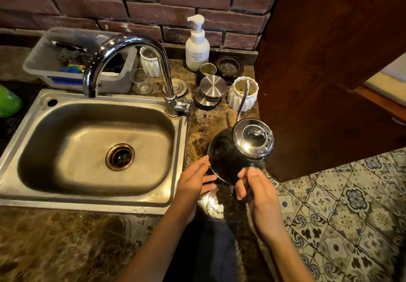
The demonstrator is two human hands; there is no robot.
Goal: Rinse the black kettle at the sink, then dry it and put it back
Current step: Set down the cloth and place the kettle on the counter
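The black kettle [228,156] with a shiny lid and a thin gooseneck spout is over the marble counter just right of the steel sink [92,149]. It tilts, the lid turned toward the right. My right hand [257,191] grips its handle at the near side. My left hand [195,182] rests against the kettle's left near rim with fingers spread. The curved chrome faucet [131,62] arches over the sink and no water runs from it.
Behind the kettle stand white ribbed cups [242,93], stacked steel lids [212,91], a white pump bottle [197,46] and small dark pots. A clear tub [72,59] with scrubbers sits behind the sink. A wooden cabinet [329,62] closes off the right side.
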